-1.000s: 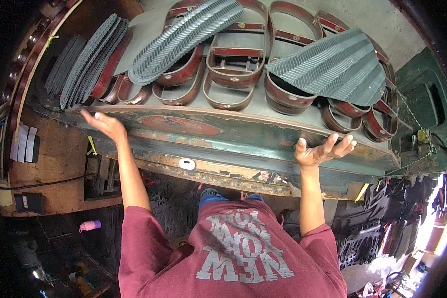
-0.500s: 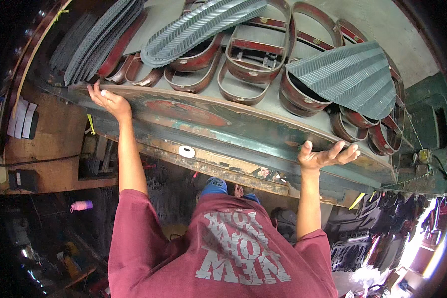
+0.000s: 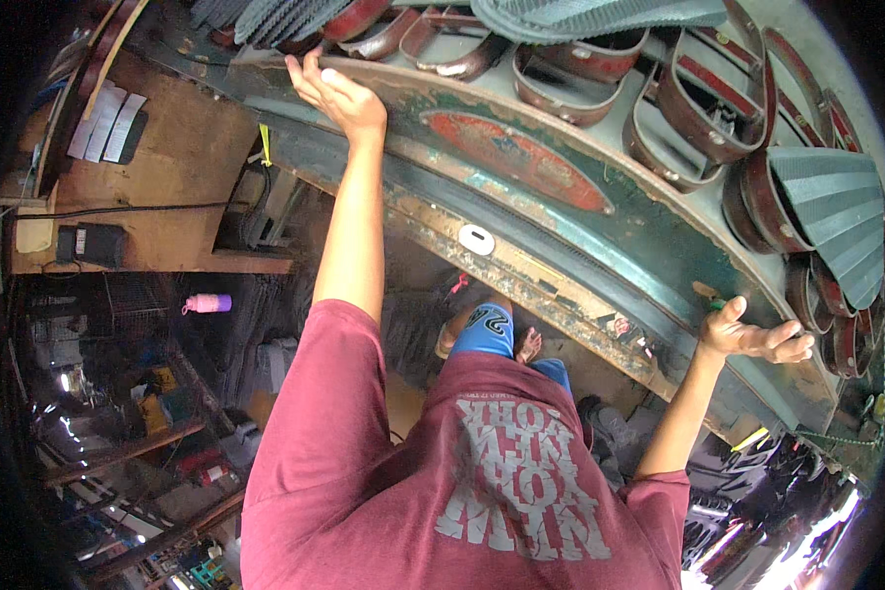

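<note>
My left hand (image 3: pixel 349 103) rests against the front rim of a dark green metal tray or machine table (image 3: pixel 659 187), its fingers stretched up toward the edge. Farther right, my right hand (image 3: pixel 754 334) is at the same rim, palm partly up and fingers apart. Neither hand holds a loose thing. On the surface beyond the rim stand several sole-shaped steel cutting dies (image 3: pixel 708 93) with reddish-brown sides. Grey ribbed sole sheets (image 3: pixel 600 15) lie across some dies, and a fanned stack of grey sheets (image 3: pixel 831 211) leans on others at the right.
Below the rim runs a worn wooden ledge (image 3: pixel 560 305) carrying a white oval object (image 3: pixel 477 239). A wooden board (image 3: pixel 167 211) with paper strips (image 3: pixel 108 123) is at the left. A pink and purple bottle (image 3: pixel 207 303) stands beyond it. Dark scraps lie at the lower right.
The view has turned, so the table slants more and sits farther right and up. Both hands stay at the rim with fingers still apart; the dies and sheets look unmoved on the surface.
</note>
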Available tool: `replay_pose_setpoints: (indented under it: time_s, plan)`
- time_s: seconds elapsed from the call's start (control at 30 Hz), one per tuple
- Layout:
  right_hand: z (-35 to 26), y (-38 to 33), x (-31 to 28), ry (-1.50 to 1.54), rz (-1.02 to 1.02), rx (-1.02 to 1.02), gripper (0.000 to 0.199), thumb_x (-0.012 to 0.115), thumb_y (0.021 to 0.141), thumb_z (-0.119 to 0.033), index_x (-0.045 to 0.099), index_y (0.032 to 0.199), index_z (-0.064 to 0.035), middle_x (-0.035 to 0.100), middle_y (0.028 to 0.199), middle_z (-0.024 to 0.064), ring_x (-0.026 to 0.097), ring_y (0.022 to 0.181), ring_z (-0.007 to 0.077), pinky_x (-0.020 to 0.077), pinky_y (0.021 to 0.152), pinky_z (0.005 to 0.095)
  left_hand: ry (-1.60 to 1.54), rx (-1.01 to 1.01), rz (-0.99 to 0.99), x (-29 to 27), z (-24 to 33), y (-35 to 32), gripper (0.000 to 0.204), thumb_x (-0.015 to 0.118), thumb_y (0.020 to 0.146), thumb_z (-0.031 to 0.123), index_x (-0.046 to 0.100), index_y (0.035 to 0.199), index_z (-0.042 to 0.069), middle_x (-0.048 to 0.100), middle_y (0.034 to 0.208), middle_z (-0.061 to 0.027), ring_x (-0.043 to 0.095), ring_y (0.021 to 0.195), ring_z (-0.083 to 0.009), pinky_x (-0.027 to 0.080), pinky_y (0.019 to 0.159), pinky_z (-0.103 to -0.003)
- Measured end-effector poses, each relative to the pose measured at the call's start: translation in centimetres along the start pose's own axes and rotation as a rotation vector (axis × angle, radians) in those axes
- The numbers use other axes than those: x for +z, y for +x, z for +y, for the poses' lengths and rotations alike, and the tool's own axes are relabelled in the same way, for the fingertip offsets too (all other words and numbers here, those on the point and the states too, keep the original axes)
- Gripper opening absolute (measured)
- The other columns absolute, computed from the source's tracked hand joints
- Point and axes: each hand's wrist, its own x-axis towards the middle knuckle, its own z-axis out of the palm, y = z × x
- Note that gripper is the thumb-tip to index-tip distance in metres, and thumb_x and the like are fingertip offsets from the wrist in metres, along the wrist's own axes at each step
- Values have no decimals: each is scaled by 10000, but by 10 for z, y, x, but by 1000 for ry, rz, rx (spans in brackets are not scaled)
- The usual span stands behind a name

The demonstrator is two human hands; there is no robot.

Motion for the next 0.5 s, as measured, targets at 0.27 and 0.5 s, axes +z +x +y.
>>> replay_pose_setpoints:
  time_s: [0.27, 0.5]
  plan:
    - [-9, 7, -3, -5, -15, 25, 881, 548, 976, -642, 315, 1591, -56, 209, 1651, 234, 150, 1539, 433, 93, 1244, 614, 38, 2, -82, -13, 1, 9, 355, 380, 1055, 183, 541, 1340, 45, 343, 1520, -309, 317, 1414, -478, 250, 1169, -563]
    - [-53, 3, -90, 442, -301, 496, 357, 631, 981, -65, 620, 1332, 5, 513, 1501, 189, 449, 1425, 337, 288, 1214, 475, -423, -505, -295, -115, -14, -63, 481, 411, 1124, 249, 341, 1510, -30, 477, 1479, -235, 566, 1248, -303, 459, 1068, -420]
